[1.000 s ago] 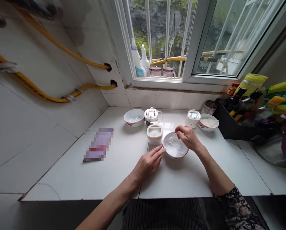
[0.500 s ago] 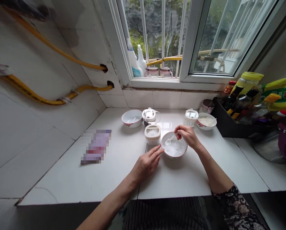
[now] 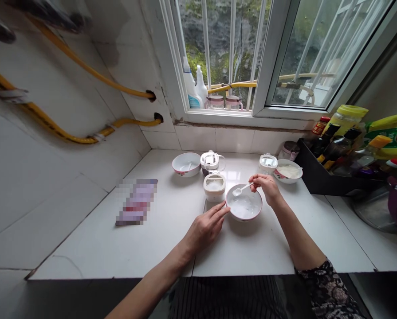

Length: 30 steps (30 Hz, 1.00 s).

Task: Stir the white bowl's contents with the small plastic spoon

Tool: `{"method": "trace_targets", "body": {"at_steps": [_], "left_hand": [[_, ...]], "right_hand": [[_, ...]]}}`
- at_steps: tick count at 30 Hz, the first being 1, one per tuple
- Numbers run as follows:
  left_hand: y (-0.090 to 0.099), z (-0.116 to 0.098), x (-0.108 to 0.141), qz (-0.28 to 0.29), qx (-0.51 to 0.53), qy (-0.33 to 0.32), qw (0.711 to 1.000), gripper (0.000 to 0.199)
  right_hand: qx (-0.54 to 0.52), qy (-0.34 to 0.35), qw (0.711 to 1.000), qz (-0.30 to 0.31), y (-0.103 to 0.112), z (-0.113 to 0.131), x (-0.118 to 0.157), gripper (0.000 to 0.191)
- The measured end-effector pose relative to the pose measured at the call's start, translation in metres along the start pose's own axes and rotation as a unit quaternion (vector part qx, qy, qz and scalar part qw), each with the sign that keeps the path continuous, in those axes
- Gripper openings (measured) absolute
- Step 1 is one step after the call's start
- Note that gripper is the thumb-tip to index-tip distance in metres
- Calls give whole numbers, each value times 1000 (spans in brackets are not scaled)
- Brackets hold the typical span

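Note:
A white bowl with a pink rim stands on the white counter in front of me. The fingertips of my left hand rest on its left rim, with the fingers stretched out. Above the bowl's far right side, my right hand pinches the handle of a small white spoon, whose head hangs over the bowl. What lies in the bowl is hard to make out. Just left of it is a cream-lidded jar, with another lidded jar behind.
At the back left is a white bowl. Farther right are a clear-lidded jar, a bowl of white stuff and a black box of bottles. A purple packet, blurred, lies left.
My right hand has lifted the spoon a little and moved it slightly right, over the bowl. The view has shifted slightly. My left hand stays at the rim.

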<state>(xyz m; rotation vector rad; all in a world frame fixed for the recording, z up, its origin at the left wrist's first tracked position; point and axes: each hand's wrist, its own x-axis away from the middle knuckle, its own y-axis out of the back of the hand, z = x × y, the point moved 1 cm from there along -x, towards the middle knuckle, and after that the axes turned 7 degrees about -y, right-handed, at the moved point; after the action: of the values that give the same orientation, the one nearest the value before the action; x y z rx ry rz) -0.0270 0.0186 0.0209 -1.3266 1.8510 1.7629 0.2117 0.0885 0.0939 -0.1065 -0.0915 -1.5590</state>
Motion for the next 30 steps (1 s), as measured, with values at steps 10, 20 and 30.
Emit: {"method": "trace_targets", "body": {"at_steps": [10,20,30], "left_hand": [[0,-1,-1,4,-13,3,1000,38],[1,-1,-1,6,-8,8,1000,40],[2,0,0,10,-2,3,1000,41]], "right_hand": [[54,189,980,-8,-36,1,12,20],[231,332,911,-78,-28,10,24,18],[327,203,923,-13,-12,6,17,22]]}}
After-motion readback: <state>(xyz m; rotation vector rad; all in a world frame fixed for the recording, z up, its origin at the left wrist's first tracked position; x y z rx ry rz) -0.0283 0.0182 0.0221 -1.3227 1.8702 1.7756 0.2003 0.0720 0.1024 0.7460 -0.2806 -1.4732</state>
